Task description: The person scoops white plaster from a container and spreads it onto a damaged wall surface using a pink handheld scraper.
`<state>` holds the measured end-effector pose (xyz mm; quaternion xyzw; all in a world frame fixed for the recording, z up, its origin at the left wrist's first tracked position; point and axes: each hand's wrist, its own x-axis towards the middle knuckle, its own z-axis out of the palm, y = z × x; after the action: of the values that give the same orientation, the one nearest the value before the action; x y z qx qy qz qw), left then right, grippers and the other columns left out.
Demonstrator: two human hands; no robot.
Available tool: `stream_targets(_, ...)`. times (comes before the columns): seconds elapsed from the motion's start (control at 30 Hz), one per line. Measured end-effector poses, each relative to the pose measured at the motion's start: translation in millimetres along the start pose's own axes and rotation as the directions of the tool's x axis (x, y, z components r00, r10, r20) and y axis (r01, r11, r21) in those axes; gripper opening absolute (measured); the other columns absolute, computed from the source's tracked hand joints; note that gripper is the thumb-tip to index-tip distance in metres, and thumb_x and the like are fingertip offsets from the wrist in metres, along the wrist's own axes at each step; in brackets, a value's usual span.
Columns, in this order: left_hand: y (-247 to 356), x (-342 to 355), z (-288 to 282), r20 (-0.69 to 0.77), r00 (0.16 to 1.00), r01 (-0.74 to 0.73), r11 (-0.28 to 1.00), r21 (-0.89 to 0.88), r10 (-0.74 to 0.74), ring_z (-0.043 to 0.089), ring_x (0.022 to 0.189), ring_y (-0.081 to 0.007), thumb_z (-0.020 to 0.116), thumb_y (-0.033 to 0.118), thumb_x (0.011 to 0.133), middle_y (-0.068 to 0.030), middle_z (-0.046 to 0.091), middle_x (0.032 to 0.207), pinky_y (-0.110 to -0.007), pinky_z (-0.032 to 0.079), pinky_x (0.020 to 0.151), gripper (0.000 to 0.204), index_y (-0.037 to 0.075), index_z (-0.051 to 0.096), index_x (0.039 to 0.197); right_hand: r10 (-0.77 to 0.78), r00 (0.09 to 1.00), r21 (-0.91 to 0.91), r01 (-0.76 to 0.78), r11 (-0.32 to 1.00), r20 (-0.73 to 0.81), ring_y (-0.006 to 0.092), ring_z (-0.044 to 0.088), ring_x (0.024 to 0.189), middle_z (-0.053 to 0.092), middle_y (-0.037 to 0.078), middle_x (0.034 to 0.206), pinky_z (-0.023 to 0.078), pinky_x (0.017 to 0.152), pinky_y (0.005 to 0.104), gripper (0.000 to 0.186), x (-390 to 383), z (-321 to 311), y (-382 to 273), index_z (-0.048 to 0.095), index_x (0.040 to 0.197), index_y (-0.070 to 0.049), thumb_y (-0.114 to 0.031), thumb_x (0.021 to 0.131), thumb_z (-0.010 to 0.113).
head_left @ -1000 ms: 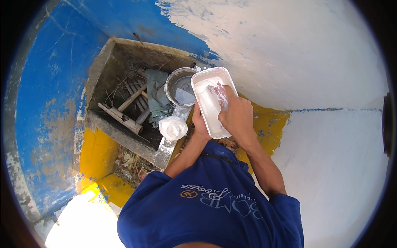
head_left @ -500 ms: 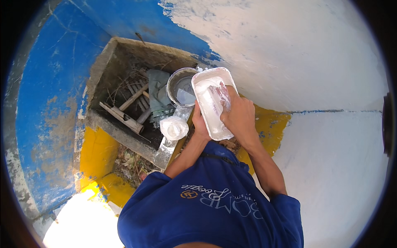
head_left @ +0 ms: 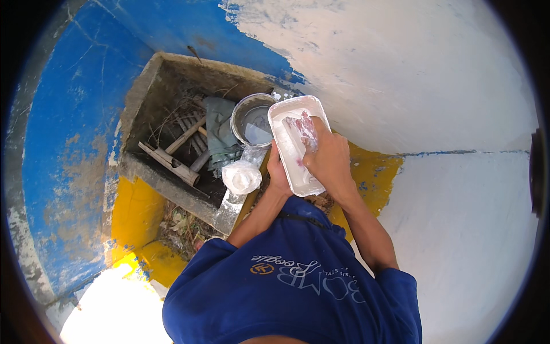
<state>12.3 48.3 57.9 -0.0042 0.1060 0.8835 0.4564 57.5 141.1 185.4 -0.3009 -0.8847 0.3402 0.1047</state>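
A white rectangular tray [head_left: 306,186] with whitish paste in it is held out in front of me. My left hand [head_left: 278,174] grips its left side from below, the fingers partly hidden under the tray. Over the tray's right side reaches my right hand [head_left: 329,156], closed around a flat reddish spreader [head_left: 303,127] smeared with white paste. The spreader's blade lies against the paste inside the tray; its exact shape is partly covered by paste and fingers.
Left of the tray, a round bucket [head_left: 235,128] of greyish liquid and a crumpled white bag [head_left: 240,177] sit on the ledge of a concrete trough [head_left: 141,98]. Inside the trough lie wooden pieces [head_left: 186,135], twigs and a grey-green cloth [head_left: 220,137]. A partly whitened wall [head_left: 435,74] rises at the right.
The tray has shifted slightly to the right. My right hand and the spreader have moved a little within it, and more of the spreader's reddish surface shows.
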Motion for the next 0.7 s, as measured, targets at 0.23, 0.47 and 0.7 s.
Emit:
stream_targets(0.23, 3.5, 0.1, -6.1, 0.058, 0.998, -0.008, 0.997, 0.074, 0.004, 0.052, 0.13, -0.0294, 0.029, 0.056, 0.104, -0.013, 0.05, 0.145, -0.046, 0.04, 0.111, 0.067, 0.009, 0.036, 0.151, -0.114, 0.99, -0.066, 0.109, 0.992, -0.078, 0.0456, 0.067, 0.076, 0.068, 0.026, 0.081, 0.051, 0.068, 0.0507, 0.055, -5.5, -14.8, -2.4, 0.059, 0.124, -0.003, -0.005, 0.07, 0.07)
stream_targets(0.47, -0.4, 3.7, -1.6, -0.072, 0.997, 0.003, 1.0, -0.014, -0.004, 0.051, 0.13, -0.0297, 0.031, 0.055, 0.104, -0.0133, 0.049, 0.145, -0.047, 0.04, 0.111, 0.066, 0.009, 0.035, 0.151, -0.028, 0.999, -0.11, 0.03, 0.993, 0.019, 0.0451, 0.067, 0.075, 0.067, 0.028, 0.079, 0.053, 0.071, 0.0502, 0.056, -9.5, 3.4, 3.1, 0.059, 0.121, -0.001, -0.003, 0.067, 0.07)
stream_targets(0.7, 2.9, 2.1, -3.8, 0.057, 0.998, -0.014, 0.999, -0.052, 0.016, 0.053, 0.127, -0.0296, 0.032, 0.053, 0.105, -0.0126, 0.052, 0.142, -0.048, 0.04, 0.111, 0.063, 0.011, 0.038, 0.15, -0.117, 0.97, 0.195, 0.16, 0.968, -0.212, 0.0488, 0.064, 0.073, 0.065, 0.029, 0.074, 0.052, 0.072, 0.053, 0.052, 2.9, -7.3, -0.8, 0.059, 0.118, 0.001, -0.001, 0.067, 0.065)
